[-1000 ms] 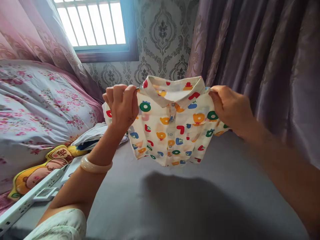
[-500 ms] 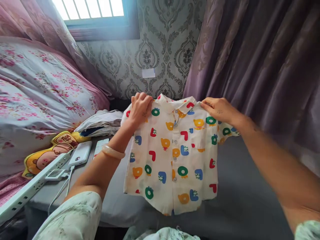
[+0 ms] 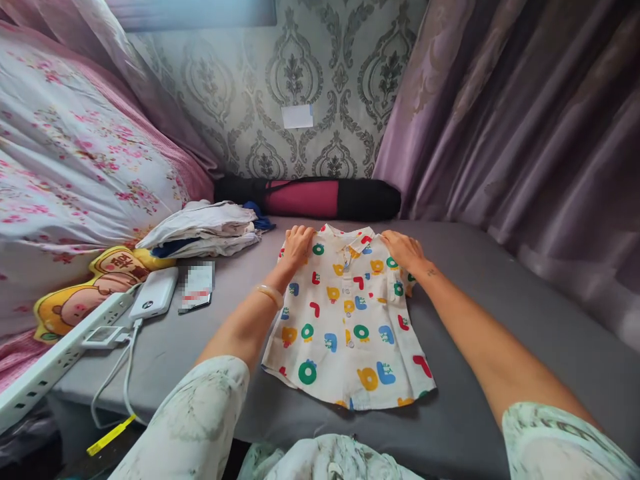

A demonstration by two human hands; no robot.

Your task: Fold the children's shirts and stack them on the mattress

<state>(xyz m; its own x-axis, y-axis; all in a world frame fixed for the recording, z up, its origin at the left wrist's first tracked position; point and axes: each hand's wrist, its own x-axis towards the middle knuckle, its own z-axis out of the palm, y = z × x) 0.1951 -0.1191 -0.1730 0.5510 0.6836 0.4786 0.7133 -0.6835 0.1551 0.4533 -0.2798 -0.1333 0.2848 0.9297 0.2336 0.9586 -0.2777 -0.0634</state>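
Note:
A small white short-sleeved shirt (image 3: 333, 327) with colourful letter prints and a buttoned front lies spread on the grey sheet (image 3: 475, 287), collar away from me and hem toward me. My left hand (image 3: 299, 245) grips its left shoulder, fingers curled over the cloth. At the opposite shoulder my right hand (image 3: 403, 251) holds the fabric in the same way. Both hands partly cover the sleeves. A light bangle (image 3: 271, 296) circles my left wrist.
Folded clothes (image 3: 210, 227) lie at the back left, near a phone (image 3: 197, 287), a white power bank (image 3: 154, 293) and a power strip (image 3: 65, 353) with cables. A yellow cushion (image 3: 75, 300) sits beside them. Against the wall rests a black and dark pink roll (image 3: 305, 199).
Both hands have lowered the shirt from a raised, hanging position onto the grey sheet. The view has tilted down, and the roll by the wall now shows.

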